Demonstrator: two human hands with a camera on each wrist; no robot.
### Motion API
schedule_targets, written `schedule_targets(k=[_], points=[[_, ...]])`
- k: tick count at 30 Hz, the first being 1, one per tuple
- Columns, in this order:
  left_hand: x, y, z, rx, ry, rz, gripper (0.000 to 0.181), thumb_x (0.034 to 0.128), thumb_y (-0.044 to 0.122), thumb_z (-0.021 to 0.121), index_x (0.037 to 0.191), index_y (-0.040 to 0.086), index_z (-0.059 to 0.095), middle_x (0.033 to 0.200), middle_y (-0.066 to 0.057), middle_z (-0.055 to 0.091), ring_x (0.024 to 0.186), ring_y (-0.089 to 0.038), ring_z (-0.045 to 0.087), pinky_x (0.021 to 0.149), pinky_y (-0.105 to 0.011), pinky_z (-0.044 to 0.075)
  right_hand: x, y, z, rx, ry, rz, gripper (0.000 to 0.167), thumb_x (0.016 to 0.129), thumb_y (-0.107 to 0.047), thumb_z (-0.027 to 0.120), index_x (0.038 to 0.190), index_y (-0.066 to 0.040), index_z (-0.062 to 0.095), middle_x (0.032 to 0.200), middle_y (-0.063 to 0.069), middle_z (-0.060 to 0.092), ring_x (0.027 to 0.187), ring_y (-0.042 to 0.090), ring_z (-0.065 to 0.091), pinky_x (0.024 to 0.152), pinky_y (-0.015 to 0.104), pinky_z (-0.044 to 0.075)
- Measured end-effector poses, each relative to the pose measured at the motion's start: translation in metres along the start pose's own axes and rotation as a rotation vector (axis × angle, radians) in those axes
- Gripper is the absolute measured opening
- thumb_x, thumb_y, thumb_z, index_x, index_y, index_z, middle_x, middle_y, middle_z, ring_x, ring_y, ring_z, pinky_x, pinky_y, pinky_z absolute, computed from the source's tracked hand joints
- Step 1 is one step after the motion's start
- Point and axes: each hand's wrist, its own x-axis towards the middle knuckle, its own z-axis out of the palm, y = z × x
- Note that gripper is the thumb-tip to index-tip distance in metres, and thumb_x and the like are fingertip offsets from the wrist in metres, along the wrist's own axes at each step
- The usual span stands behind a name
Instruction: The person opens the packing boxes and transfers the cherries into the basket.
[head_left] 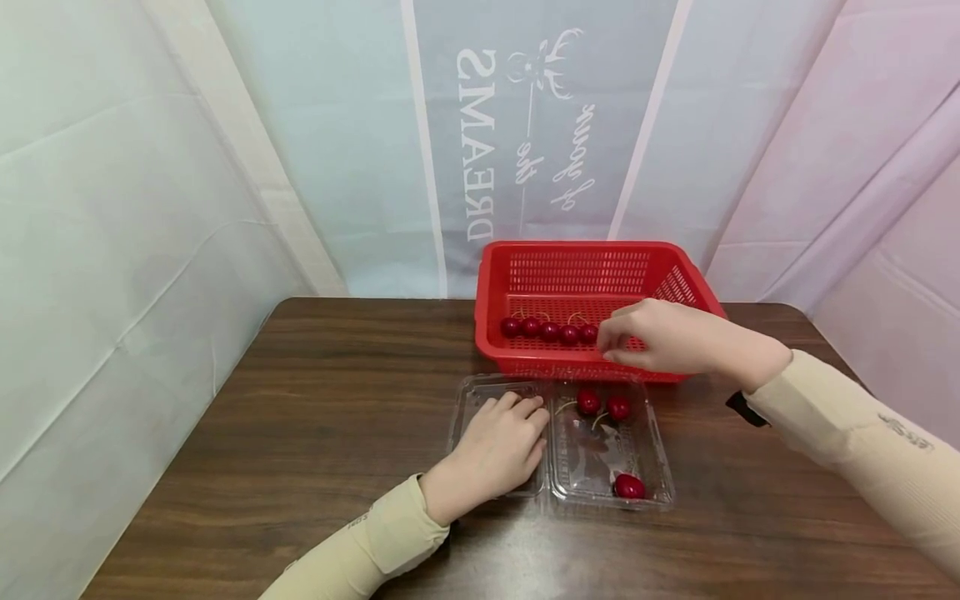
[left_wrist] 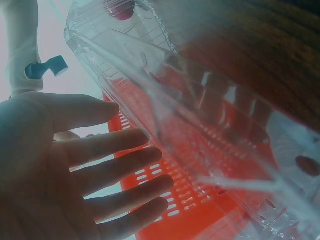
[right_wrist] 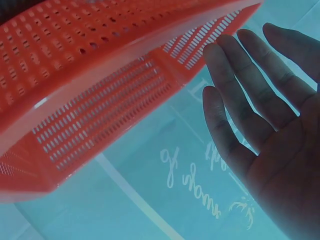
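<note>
A row of dark red cherries lies along the front of the red basket. My right hand hangs over the basket's front rim at the right end of the row. In the right wrist view its fingers are spread and loosely bent, with nothing seen between them. My left hand rests at the left half of a clear plastic clamshell box, its fingers nearly straight beside the plastic. Three cherries lie in the box's right half: two at the back, one cherry at the front right corner.
The box and basket stand on a dark wooden table, the basket behind the box. A printed cloth hangs behind the table, and pale cloth also hangs at both sides.
</note>
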Motion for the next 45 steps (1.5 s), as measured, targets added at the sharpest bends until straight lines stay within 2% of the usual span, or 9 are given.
schedule_targets(k=[10,17,30,36,45], points=[[0.000,-0.001,-0.001,0.005,-0.001,-0.002,0.020,0.0859,0.028,0.062,0.100,0.015,0.067,0.116,-0.001,0.066,0.097,-0.019,0.059,0.073,-0.033,0.047,-0.013,-0.010,0.008,-0.002,0.003,-0.037,0.013,0.080,-0.021,0.074,0.087,-0.028,0.066,0.082,-0.017,0.064,0.071,-0.006,0.057,0.067,0.022,0.052],[0.001,-0.001,0.000,0.007,0.002,-0.001,0.020,0.0855,0.028,0.062,0.100,0.015,0.067,0.116,-0.001,0.066,0.096,-0.019,0.059,0.072,-0.033,0.047,-0.019,-0.017,0.016,0.049,-0.023,-0.008,0.013,0.081,-0.023,0.074,0.088,-0.030,0.065,0.081,-0.018,0.062,0.066,-0.007,0.052,0.062,0.020,0.050],[0.001,-0.001,-0.001,0.009,0.006,0.003,0.020,0.0855,0.028,0.062,0.100,0.015,0.067,0.115,0.000,0.066,0.095,-0.019,0.059,0.072,-0.032,0.047,-0.033,-0.030,0.039,0.041,-0.001,-0.082,0.013,0.079,-0.020,0.074,0.084,-0.027,0.064,0.078,-0.019,0.059,0.067,-0.004,0.052,0.059,0.018,0.046],[0.001,0.000,-0.001,0.009,0.001,0.001,0.020,0.0855,0.028,0.062,0.100,0.015,0.067,0.116,0.000,0.066,0.096,-0.019,0.058,0.072,-0.032,0.047,-0.040,-0.034,0.051,0.082,-0.038,-0.084,0.016,0.080,-0.013,0.072,0.086,-0.026,0.065,0.080,-0.019,0.060,0.068,-0.007,0.051,0.060,0.018,0.047],[0.001,0.000,0.000,0.006,-0.002,-0.001,0.020,0.0857,0.029,0.062,0.100,0.016,0.067,0.116,0.000,0.066,0.097,-0.019,0.058,0.073,-0.032,0.047,-0.046,-0.039,0.063,0.129,-0.067,-0.088,0.012,0.081,-0.018,0.073,0.085,-0.026,0.064,0.080,-0.019,0.061,0.066,-0.007,0.051,0.059,0.017,0.047]])
